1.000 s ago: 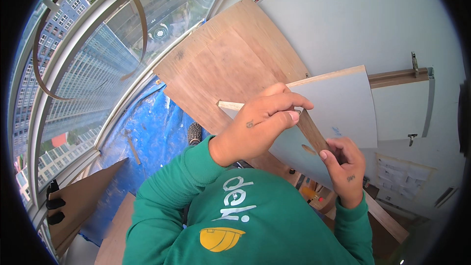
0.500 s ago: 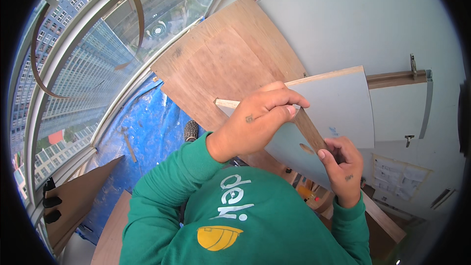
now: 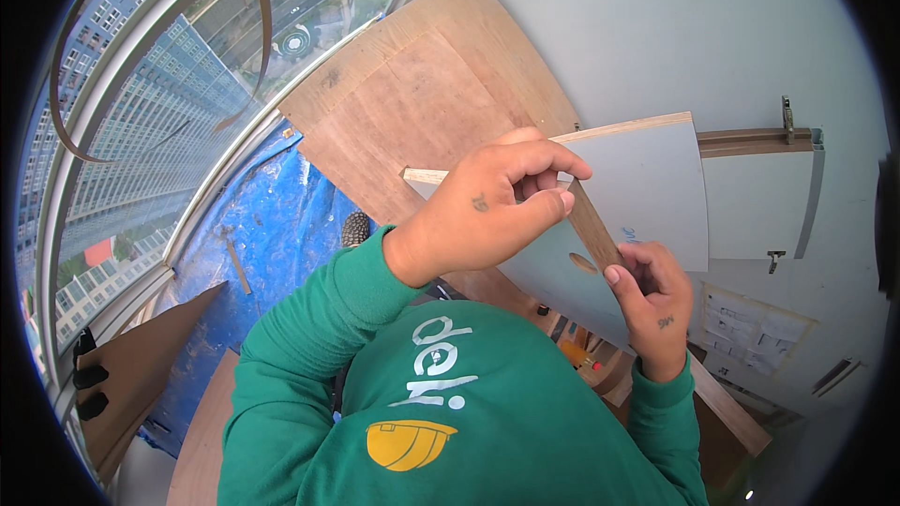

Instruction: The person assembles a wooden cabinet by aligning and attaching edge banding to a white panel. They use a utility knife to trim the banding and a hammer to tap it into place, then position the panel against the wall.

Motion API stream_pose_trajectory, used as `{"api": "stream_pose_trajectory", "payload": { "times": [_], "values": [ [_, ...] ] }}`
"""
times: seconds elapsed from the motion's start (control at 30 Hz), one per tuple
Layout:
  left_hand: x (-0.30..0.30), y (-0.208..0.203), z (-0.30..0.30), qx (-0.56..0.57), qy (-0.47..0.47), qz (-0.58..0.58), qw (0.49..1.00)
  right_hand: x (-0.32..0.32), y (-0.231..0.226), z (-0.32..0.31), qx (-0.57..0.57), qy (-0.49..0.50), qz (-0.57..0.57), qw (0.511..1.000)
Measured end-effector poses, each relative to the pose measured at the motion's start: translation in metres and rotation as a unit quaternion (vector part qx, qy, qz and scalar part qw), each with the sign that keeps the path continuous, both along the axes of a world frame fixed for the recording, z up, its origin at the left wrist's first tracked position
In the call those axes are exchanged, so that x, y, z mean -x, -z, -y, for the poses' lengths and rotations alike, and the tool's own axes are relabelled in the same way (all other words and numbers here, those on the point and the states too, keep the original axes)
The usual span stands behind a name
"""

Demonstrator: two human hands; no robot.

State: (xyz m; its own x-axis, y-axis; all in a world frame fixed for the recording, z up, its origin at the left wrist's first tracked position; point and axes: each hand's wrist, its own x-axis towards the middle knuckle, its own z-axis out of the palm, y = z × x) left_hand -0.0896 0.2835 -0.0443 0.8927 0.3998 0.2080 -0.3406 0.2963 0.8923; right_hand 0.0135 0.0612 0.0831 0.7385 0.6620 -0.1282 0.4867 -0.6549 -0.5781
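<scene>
A pale grey cabinet panel point(image 3: 539, 258) with a round hole is tilted in front of me. A brown wood-grain edge strip point(image 3: 592, 225) runs along its near-vertical edge. My left hand point(image 3: 502, 201) is closed at the upper end of this edge, thumb and index finger around the corner; its other fingers are curled. Lower down, my right hand point(image 3: 653, 295) grips the panel's edge, thumb on the face and fingers behind, partly hidden. Behind is a larger grey board point(image 3: 647, 178) with a pale raw edge.
A big plywood sheet point(image 3: 394, 94) leans at the back. Blue sheeting point(image 3: 272, 215) covers the floor at left, by the window point(image 3: 178, 84). A brown band point(image 3: 262, 19) loops there. Brown boards point(image 3: 150, 365) stand at lower left. Hinges point(image 3: 787, 117) and paper drawings point(image 3: 755, 323) are at right.
My left thumb has shifted slightly and the fingers have opened a little at the panel's corner. My right hand keeps its grip. The whole view has shifted slightly.
</scene>
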Motion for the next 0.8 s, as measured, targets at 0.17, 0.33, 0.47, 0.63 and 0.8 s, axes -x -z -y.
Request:
{"api": "stream_pose_trajectory", "payload": {
  "times": [0.17,0.33,0.47,0.63,0.8],
  "values": [
    [-0.002,-0.001,0.001,-0.002,-0.004,-0.006,1.0,-0.001,0.001,0.0,-0.007,-0.006,0.0,1.0],
    [-0.003,-0.002,0.002,-0.016,-0.014,-0.014,1.0,-0.001,-0.001,-0.002,-0.003,-0.012,0.01,1.0],
    [-0.004,-0.005,0.003,-0.054,-0.042,0.008,0.998,-0.002,-0.005,-0.004,0.011,-0.012,0.011,1.0],
    [-0.005,-0.01,0.003,-0.125,-0.068,0.003,0.99,-0.003,-0.007,-0.007,0.013,-0.015,0.019,1.0],
    [0.001,-0.016,0.001,-0.164,-0.068,-0.02,0.984,-0.002,-0.009,-0.009,-0.001,-0.009,-0.001,1.0]
  ]
}}
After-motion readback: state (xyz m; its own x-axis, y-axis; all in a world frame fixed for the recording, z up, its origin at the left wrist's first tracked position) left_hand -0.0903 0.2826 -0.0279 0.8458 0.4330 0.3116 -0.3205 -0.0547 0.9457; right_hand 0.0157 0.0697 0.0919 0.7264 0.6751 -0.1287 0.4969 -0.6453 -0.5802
